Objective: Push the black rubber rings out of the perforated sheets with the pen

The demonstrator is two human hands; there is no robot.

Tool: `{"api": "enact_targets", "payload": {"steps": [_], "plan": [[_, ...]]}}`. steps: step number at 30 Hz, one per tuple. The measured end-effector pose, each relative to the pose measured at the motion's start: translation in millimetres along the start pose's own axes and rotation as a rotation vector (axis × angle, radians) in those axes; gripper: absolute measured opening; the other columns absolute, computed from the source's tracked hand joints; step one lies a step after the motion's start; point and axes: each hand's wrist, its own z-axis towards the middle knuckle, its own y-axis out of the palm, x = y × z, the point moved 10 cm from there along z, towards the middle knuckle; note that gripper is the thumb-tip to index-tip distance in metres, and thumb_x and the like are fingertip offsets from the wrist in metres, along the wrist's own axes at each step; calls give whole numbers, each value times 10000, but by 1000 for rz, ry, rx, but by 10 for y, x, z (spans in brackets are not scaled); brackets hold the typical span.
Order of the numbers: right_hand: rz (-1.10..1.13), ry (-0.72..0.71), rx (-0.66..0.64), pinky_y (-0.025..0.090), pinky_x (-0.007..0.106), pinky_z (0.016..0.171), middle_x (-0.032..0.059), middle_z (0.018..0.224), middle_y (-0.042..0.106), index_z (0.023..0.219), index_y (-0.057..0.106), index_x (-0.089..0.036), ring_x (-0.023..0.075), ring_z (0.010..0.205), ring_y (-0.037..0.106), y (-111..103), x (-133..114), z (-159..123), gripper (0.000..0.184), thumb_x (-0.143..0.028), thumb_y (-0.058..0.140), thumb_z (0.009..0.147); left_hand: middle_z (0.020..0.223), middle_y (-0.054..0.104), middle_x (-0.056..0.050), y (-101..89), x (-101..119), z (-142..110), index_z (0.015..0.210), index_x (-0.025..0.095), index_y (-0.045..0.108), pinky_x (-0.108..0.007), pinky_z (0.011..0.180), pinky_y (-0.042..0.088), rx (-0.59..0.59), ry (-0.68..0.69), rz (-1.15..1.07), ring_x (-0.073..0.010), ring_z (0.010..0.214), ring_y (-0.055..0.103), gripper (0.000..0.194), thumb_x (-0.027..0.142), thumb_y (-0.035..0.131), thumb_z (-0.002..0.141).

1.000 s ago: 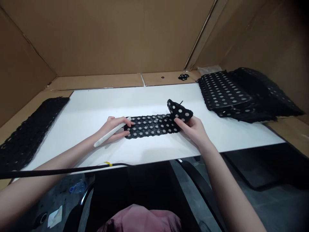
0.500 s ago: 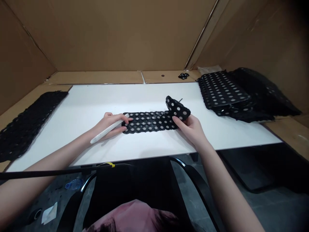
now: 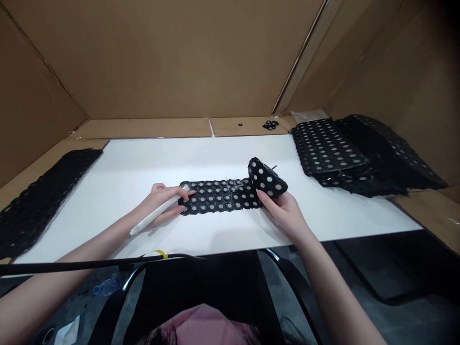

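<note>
A black strip of lace with round holes (image 3: 219, 195) lies across the middle of the white table top (image 3: 215, 153). My left hand (image 3: 160, 205) is closed around a white pen-like tool (image 3: 153, 217), and its fingertips press on the strip's left end. My right hand (image 3: 283, 208) grips the strip's right end, which is folded up and over into a raised flap (image 3: 266, 177).
A stack of similar black perforated strips (image 3: 345, 148) lies at the right. Another black strip (image 3: 39, 196) lies at the left edge. A few small black rings (image 3: 270, 125) sit at the back. Cardboard walls surround the table. A black cable (image 3: 89, 262) runs along the near edge.
The strip and both hands have shifted slightly left on the table. The folded right end stays raised in my right hand. The view has tilted a little.
</note>
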Motion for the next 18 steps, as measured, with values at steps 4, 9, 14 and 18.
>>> {"api": "enact_targets", "payload": {"steps": [4,9,14,18], "plan": [[-66,20,-39,503,363,726,119,943,688,960,642,-129,286,875,638,19,-38,-26,401,-491,568,803,1306,590,-1,12,5,-25,991,244,500,-376,921,263,20,14,24,-202,1057,591,107,269,469,892],[-135,36,-100,497,345,672,118,887,687,894,634,-125,288,847,636,64,-103,-52,400,-500,513,823,1288,604,-5,38,21,-113,1003,253,501,-393,959,245,74,41,53,-215,1149,552,137,210,461,879],[-177,52,-100,486,323,593,94,759,672,789,638,-134,270,759,634,35,-55,-65,384,-496,512,819,1245,635,1,60,11,-171,983,254,512,-400,977,238,97,51,75,-218,1201,519,160,158,467,863],[-134,56,-38,465,293,542,51,621,616,686,607,-160,235,678,613,-35,-49,-70,331,-464,556,804,1253,629,10,22,19,-159,961,246,527,-382,933,246,84,30,68,-223,1159,546,158,143,499,845]]}}
